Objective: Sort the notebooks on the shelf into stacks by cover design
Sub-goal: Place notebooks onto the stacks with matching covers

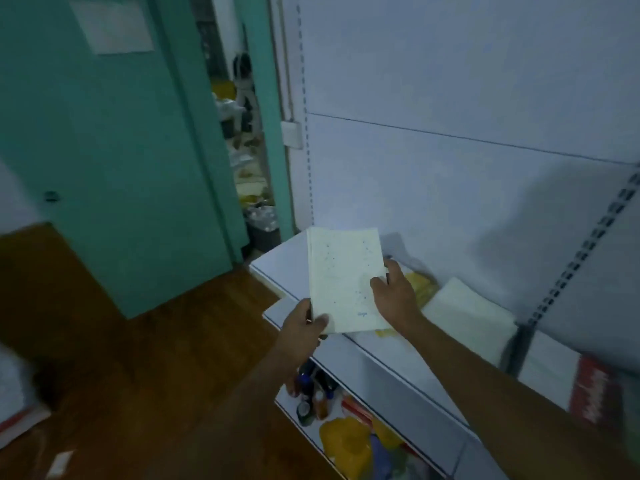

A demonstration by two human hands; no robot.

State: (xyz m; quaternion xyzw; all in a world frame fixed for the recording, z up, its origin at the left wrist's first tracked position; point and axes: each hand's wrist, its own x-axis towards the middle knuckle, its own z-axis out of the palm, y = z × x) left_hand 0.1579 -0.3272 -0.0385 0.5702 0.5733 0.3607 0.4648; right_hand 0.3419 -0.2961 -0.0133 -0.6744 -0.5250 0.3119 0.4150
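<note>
Single head-worn wide-angle view, looking forward and down from standing height, close to a white shelf (398, 362) running from centre toward 4 o'clock; teal door (114, 161) at 10 o'clock, wooden floor (180, 358) at 7 o'clock.

Dim interior under bluish light. A teal door (104, 161) stands at left, bearing a pale rectangular sheet (111, 24) near its top. Beside it, a narrow doorway (242, 133) opens onto a cluttered room. The floor (166, 358) is reddish-brown wood. At right, a white back panel (450, 98) with slotted uprights (581, 258) rises behind white shelving (398, 368).
</note>
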